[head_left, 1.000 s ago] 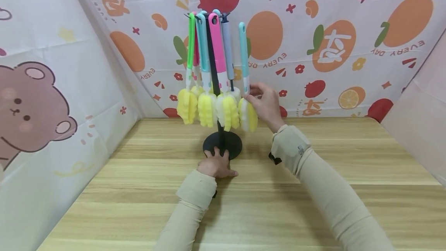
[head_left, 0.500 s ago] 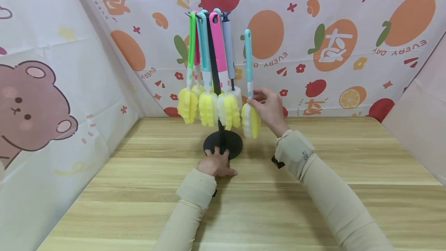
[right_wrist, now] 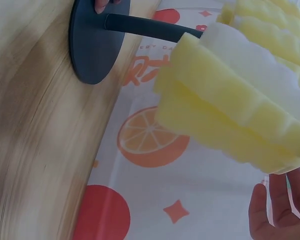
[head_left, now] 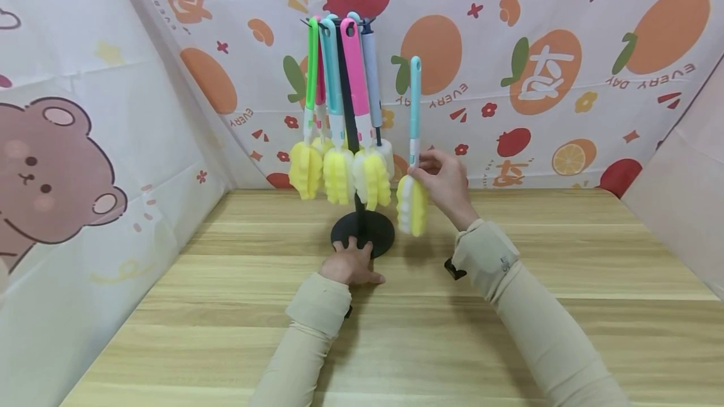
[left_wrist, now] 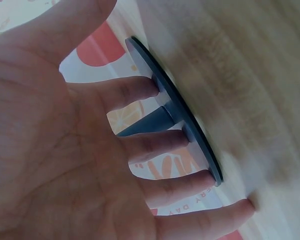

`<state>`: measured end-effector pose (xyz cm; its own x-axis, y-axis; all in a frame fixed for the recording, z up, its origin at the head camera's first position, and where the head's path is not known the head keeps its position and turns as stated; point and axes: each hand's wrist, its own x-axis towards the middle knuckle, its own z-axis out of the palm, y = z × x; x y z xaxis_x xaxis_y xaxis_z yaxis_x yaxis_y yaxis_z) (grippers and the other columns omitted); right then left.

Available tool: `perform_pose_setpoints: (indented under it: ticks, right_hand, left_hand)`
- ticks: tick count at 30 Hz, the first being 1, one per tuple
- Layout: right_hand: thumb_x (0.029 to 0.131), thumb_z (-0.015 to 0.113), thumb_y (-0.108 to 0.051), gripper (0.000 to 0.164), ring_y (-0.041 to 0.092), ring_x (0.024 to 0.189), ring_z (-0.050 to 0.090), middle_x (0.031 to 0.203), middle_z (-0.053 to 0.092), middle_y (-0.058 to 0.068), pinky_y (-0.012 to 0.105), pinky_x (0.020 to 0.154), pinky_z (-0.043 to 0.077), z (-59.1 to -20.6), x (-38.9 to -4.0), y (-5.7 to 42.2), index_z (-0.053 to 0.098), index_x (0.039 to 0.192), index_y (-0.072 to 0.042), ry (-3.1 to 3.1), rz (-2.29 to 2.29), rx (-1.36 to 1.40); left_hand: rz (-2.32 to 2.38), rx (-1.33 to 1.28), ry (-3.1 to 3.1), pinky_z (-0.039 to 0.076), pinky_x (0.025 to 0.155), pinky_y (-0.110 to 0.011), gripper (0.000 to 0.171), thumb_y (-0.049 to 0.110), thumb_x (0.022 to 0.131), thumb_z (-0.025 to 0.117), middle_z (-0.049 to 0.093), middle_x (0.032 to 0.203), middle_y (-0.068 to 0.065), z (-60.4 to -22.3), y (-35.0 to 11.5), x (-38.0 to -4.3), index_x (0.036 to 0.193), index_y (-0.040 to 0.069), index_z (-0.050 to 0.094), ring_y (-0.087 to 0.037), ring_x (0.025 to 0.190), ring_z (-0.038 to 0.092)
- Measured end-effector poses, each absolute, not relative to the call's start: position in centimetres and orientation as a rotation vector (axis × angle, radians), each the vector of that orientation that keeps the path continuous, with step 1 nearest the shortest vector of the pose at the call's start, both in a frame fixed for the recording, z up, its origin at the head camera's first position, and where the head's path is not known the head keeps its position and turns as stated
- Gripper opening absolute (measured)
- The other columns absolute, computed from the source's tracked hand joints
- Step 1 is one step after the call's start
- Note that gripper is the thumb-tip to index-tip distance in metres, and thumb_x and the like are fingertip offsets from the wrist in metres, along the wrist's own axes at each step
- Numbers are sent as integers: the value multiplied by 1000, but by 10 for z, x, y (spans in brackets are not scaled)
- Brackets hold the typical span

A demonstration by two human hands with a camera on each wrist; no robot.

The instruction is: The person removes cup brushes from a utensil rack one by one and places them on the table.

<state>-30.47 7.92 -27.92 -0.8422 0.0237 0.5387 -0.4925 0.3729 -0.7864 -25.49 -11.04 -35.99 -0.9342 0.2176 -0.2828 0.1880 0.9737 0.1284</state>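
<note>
My right hand (head_left: 447, 184) pinches a sponge bottle brush (head_left: 415, 112) low on its handle, just above the yellow-and-white sponge head. Its light blue handle points straight up, and the brush hangs off the table, right of the black stand (head_left: 379, 228). In the right wrist view the sponge head (right_wrist: 230, 100) fills the upper right. My left hand (head_left: 347, 267) lies with spread fingers on the stand's round base; the left wrist view shows several fingertips on the base (left_wrist: 172, 100) and one on the wood.
Several other bottle brushes hang from the stand's top hooks, among them a green one (head_left: 312, 74), a pink one (head_left: 354, 74) and a grey-blue one (head_left: 371, 74). The wooden table (head_left: 237, 319) meets a fruit-print cloth (head_left: 611, 130) behind and a bear-print cloth (head_left: 153, 156) at left.
My right hand has carried the light blue brush away from the stand, to the right and downward. The left hand has kept its place on the base.
</note>
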Motion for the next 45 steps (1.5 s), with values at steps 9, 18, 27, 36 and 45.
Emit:
perform_pose_setpoints:
  ticks: [9, 18, 27, 36, 45]
  right_hand:
    - [78, 70, -13, 23, 16, 76, 58, 88, 64, 11, 38, 73, 51, -284, -303, 83, 63, 97, -2, -2190, 1492, 378]
    - [76, 72, -16, 21, 14, 72, 58, 83, 65, 11, 35, 66, 52, -290, -303, 86, 65, 91, -3, -2233, 1450, 323]
    - [76, 72, -19, 24, 17, 72, 58, 84, 64, 11, 36, 70, 51, -294, -302, 88, 65, 92, -2, -2392, 1474, 209]
    - [74, 74, -20, 25, 17, 69, 59, 80, 65, 12, 36, 66, 52, -296, -302, 89, 65, 86, -1, -2498, 1369, 183]
    - [74, 74, -24, 27, 19, 69, 59, 81, 66, 11, 36, 68, 51, -301, -304, 90, 65, 86, -1, -2606, 1344, 166]
  left_hand:
    - [148, 298, 2824, 43, 81, -57, 78, 54, 78, 61, 22, 141, -25, -360, -111, -256, 140, 14, 33, -50, 119, 21]
    - [133, 297, 2816, 43, 81, -57, 79, 55, 78, 61, 21, 142, -24, -360, -111, -257, 140, 14, 32, -49, 120, 20]
    - [135, 288, 2815, 43, 81, -57, 79, 55, 78, 61, 22, 141, -24, -360, -111, -257, 140, 14, 33, -49, 119, 21]
    - [139, 296, 2818, 43, 81, -57, 80, 55, 78, 61, 22, 141, -24, -360, -111, -257, 140, 14, 32, -49, 120, 20]
    - [148, 294, 2823, 44, 81, -56, 79, 54, 77, 63, 24, 141, -23, -359, -111, -257, 139, 15, 34, -48, 119, 22]
